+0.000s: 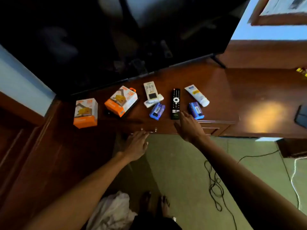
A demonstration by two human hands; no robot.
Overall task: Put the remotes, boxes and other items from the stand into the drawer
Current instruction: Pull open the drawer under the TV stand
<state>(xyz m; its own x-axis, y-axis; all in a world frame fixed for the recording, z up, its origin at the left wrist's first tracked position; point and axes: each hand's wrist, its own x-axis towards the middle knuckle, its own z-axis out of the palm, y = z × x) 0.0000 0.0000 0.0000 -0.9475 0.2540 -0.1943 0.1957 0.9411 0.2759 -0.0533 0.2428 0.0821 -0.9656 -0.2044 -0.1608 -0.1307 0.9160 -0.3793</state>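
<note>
On the dark wooden stand [216,90] lie two orange boxes [85,112] [122,101], a white remote [150,91] resting on a second white item, a black remote [175,103], two blue packs [157,111] [196,110] and a white tube [196,95]. My left hand [136,145] reaches to the metal drawer handle [149,131] on the stand's front; whether the fingers grip it I cannot tell. My right hand [189,127] hovers open at the stand's front edge, fingertips near the black remote's lower end and the right blue pack. The drawer looks closed.
A large dark TV [116,39] stands behind the items. A black cable [216,183] and a white cable [294,176] lie on the green floor. A white cloth [114,211] sits by my feet. A dark object [301,116] rests at the stand's right.
</note>
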